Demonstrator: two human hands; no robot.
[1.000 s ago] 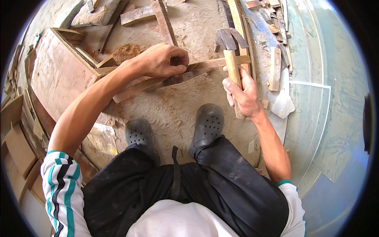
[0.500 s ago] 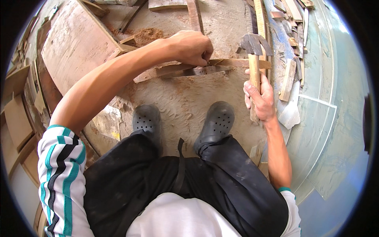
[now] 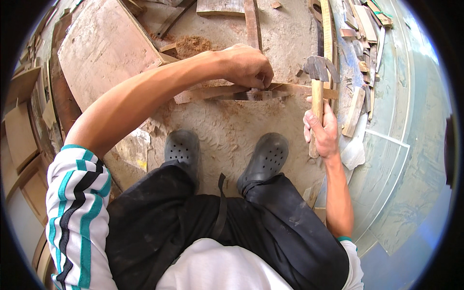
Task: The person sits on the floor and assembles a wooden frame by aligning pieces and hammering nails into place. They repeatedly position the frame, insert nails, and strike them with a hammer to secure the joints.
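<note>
My right hand (image 3: pixel 323 130) is wrapped around the wooden handle of a claw hammer (image 3: pixel 317 99), held upright with its dark metal head at the top. To the left, my left hand (image 3: pixel 249 66) is closed in a pinch just above a narrow wooden strip (image 3: pixel 295 89) lying crosswise on the ground in front of my feet. Whatever sits between those fingertips is too small to make out. Beneath them the strip meets other thin wood pieces (image 3: pixel 215 93), and a dark part shows at that spot. The hammer head is apart from the left hand.
A large pinkish board (image 3: pixel 106 53) lies at the left, with sawdust (image 3: pixel 193 46) beside its corner. Wood offcuts (image 3: pixel 355 111) are heaped along the right, by a greenish sheet (image 3: pixel 386 179). A plank (image 3: pixel 252 24) points away beyond my left hand. My grey clogs (image 3: pixel 182 150) stand close by.
The view has shifted slightly, so the scene sits lower and farther right. My left hand still pinches above the strip, and my right hand keeps the hammer upright.
</note>
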